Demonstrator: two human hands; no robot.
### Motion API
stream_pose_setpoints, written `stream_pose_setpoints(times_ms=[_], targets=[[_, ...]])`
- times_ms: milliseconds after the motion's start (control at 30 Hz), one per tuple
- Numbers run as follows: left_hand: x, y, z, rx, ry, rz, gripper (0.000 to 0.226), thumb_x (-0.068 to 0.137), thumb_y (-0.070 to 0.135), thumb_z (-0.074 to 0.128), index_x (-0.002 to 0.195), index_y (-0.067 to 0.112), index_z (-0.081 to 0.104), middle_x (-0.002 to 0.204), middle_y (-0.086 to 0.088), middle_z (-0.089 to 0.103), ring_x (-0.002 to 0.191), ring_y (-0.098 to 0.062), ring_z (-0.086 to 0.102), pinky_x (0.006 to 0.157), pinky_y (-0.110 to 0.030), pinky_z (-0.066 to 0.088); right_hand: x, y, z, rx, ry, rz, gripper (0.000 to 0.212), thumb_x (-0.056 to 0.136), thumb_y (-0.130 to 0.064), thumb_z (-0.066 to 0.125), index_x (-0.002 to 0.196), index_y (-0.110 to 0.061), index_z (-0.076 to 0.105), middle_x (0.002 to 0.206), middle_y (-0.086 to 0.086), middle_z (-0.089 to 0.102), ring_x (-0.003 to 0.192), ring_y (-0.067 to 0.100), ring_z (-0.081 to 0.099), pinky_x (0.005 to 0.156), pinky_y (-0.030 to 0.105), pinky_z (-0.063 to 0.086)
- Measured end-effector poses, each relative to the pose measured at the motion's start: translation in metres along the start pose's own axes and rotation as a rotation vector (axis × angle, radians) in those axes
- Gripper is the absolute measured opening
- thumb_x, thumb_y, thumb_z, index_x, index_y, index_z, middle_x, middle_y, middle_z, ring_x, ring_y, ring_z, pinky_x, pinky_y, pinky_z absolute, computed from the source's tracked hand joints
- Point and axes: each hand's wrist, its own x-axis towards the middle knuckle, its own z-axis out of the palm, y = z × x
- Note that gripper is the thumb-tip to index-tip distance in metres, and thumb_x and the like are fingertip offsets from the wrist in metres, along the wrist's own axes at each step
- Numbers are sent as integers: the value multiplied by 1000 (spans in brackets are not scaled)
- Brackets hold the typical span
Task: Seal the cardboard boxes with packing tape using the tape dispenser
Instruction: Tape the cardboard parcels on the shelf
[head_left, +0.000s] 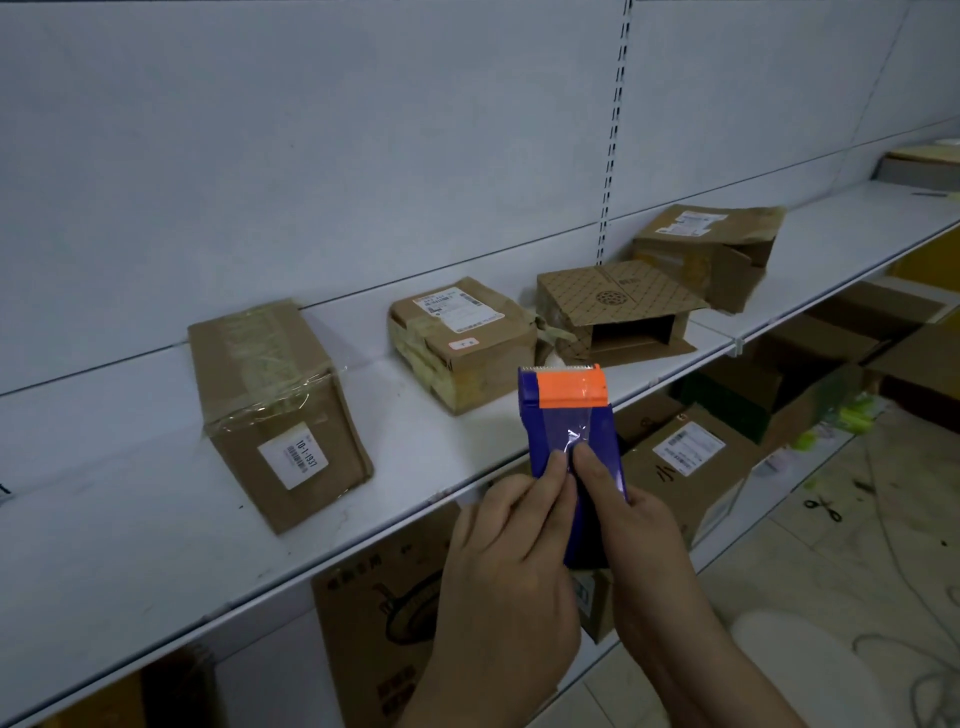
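Hands clamped together on tape dispenser (571, 431): left hand (506, 566) pinched crumpled tape end (574, 436), right hand (641, 525) gripped body. Best peel flat toward orange blade.

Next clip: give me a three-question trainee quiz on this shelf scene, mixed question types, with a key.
1. True or false: the tape dispenser is resting on the shelf.
2. How many cardboard boxes sit on the white shelf? A) two B) four C) six
3. Fill in: the dispenser's body is blue and its cutter end is ____.

Key
1. False. Both hands hold it up in front of the shelf edge; the left hand and right hand pinch at the clear tape on its face.
2. B. From left: the taped box, the labelled box, the patterned box with an open side, and the torn box.
3. Orange.
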Motion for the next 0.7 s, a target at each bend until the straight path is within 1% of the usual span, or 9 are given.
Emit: stream_pose_setpoints(times_ms=[67, 133, 167, 300, 433, 500, 567, 633, 700], targets=[[0, -6, -2, -102, -125, -36, 54, 91, 22, 41, 143, 18, 52, 149, 12, 47, 133, -3, 41, 108, -14, 35, 7, 6, -5, -53, 6, -30, 30, 90, -45, 57, 94, -18, 68, 76, 0, 73, 68, 9, 70, 58, 21, 52], [3, -16, -1, -283, -181, -124, 53, 93, 27, 34, 142, 26, 53, 151, 27, 37, 137, 11, 30, 106, 1, 23, 15, 13, -12, -179, 25, -100, 32, 91, -45, 55, 102, -17, 66, 78, 0, 71, 68, 4, 69, 57, 19, 52], [5, -24, 1, -341, -194, -170, 51, 94, 29, 33, 140, 29, 54, 149, 31, 36, 137, 15, 29, 104, 3, 22, 19, 16, -17, -237, 50, -135, 32, 90, -46, 54, 104, -18, 65, 78, -1, 70, 68, 3, 69, 57, 20, 52], [26, -50, 10, -271, 5, -301, 44, 92, 19, 45, 131, 27, 63, 142, 21, 49, 128, 17, 41, 103, 1, 28, 41, 16, -37, -301, 180, -165, 32, 89, -51, 55, 97, -21, 62, 73, 0, 69, 63, 11, 68, 60, 29, 53], [78, -61, 17, -111, 209, -387, 39, 89, 20, 50, 123, 17, 69, 124, 6, 67, 114, -1, 53, 100, -2, 30, 67, 14, -53, -326, 208, -167, 25, 87, -53, 55, 87, -28, 58, 75, 2, 69, 70, 16, 69, 69, 42, 59], [111, -65, 22, -23, 217, -373, 40, 88, 24, 53, 126, 16, 66, 123, 1, 65, 116, -10, 51, 101, -14, 35, 81, 8, -58, -332, 185, -156, 25, 87, -53, 55, 83, -28, 57, 74, 2, 69, 69, 17, 69, 70, 42, 59], [144, -70, 34, 100, 124, -369, 49, 88, 32, 58, 135, 19, 57, 133, -3, 57, 125, -20, 47, 105, -34, 38, 96, -2, -61, -337, 153, -160, 27, 86, -53, 54, 83, -27, 58, 72, 1, 69, 66, 14, 68, 67, 39, 58], [172, -77, 50, 229, -74, -389, 66, 88, 45, 59, 149, 29, 40, 150, -7, 40, 140, -30, 31, 113, -49, 29, 111, -13, -66, -343, 127, -169, 32, 82, -57, 52, 82, -26, 59, 68, -1, 68, 62, 12, 68, 62, 34, 56], [194, -88, 68, 328, -314, -446, 73, 87, 55, 56, 152, 39, 26, 160, -9, 20, 148, -38, 10, 117, -59, 13, 124, -24, -72, -358, 96, -164, 38, 78, -59, 52, 78, -23, 61, 61, -1, 67, 58, 12, 67, 59, 30, 54]])
